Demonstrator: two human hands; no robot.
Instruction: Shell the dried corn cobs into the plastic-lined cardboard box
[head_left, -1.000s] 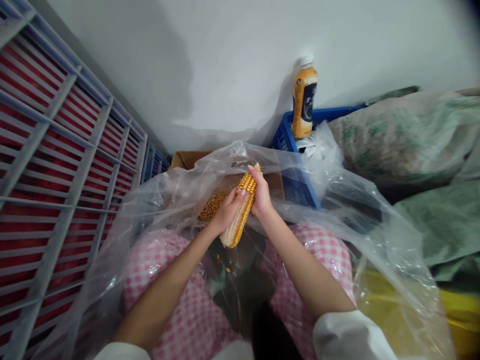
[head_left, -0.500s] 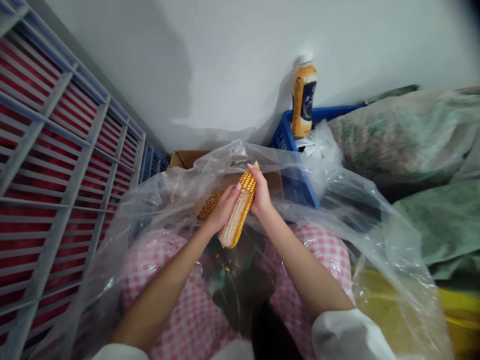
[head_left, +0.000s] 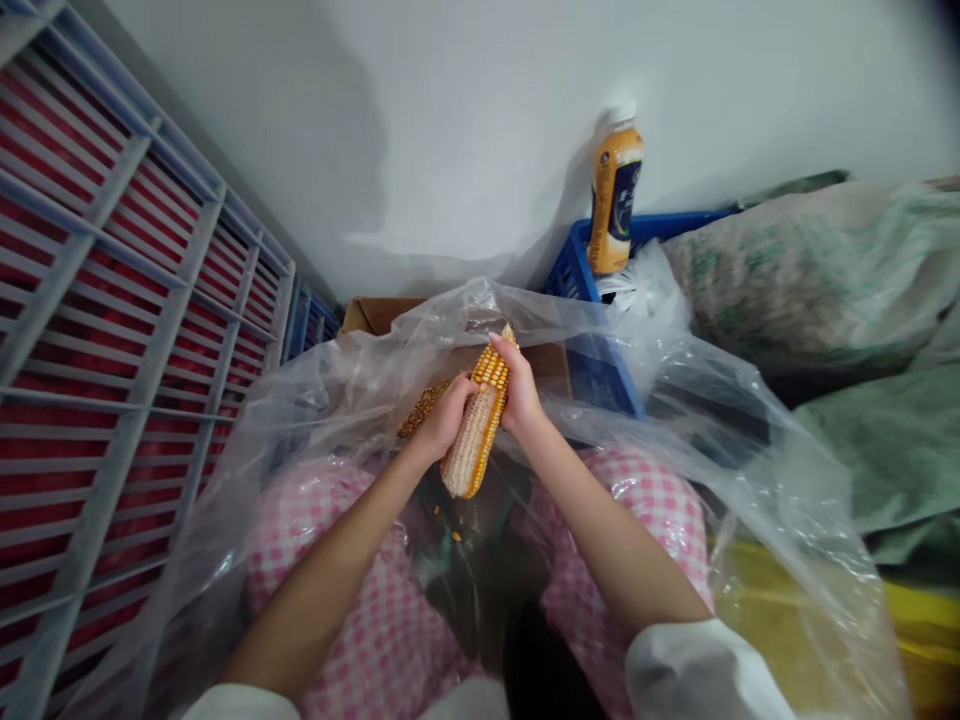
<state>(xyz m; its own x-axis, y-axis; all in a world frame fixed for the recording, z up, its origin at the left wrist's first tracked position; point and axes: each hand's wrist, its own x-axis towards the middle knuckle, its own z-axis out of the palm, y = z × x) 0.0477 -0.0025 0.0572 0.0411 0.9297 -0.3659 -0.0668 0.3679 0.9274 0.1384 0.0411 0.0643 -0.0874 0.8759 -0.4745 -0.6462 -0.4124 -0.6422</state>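
An ear of corn (head_left: 474, 440) is held at a tilt over my lap, its tip pointing away from me. Part of its side is bare cob, while yellow kernels cover the tip and the right edge. My right hand (head_left: 519, 385) wraps the upper right side, thumb near the tip. On the left side my left hand (head_left: 450, 415) grips the cob, its thumb at the border between kernels and bare cob. Loose kernels (head_left: 424, 408) lie in a heap behind my left hand. Clear plastic sheeting (head_left: 337, 390) spreads under the corn and over my knees.
A plastic crate (head_left: 135, 300) with red contents stands along the left. Beyond the sheeting is a cardboard box (head_left: 375, 312). A blue basket (head_left: 577, 260) holds an orange drink bottle (head_left: 615, 195) and a white bag. Woven sacks (head_left: 817, 280) and green cloth (head_left: 892, 450) lie at right.
Both hands stay on the corn. My left thumb has drawn back a little toward the left and down, and its tip is now more bent. The view has shifted slightly.
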